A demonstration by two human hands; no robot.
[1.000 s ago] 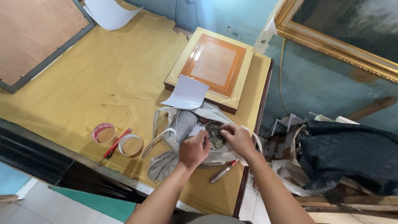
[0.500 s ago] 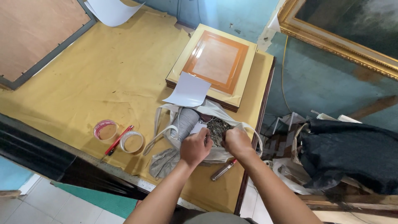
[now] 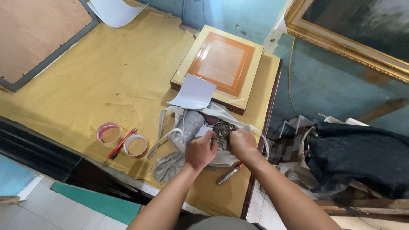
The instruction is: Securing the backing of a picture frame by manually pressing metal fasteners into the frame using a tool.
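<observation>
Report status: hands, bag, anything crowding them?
Left hand and right hand both in the open white bag, at a pile of small metal bits. Grey spool beside the left hand. Grips unclear.

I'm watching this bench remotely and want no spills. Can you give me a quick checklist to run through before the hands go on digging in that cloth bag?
1. Both hands at the bag: ok. Left hand and right hand are at the mouth of the cloth bag.
2. Bag fully on the table: ok, though near its right edge.
3. Small metal pieces staying inside the bag: ok, none seen outside.
4. What the fingers grip: cannot tell, fingertips are hidden.
5. Cutter under the wrists: not ok, lying close to the table edge.
6. Tape rolls and red pen: ok, apart from the hands.
</observation>
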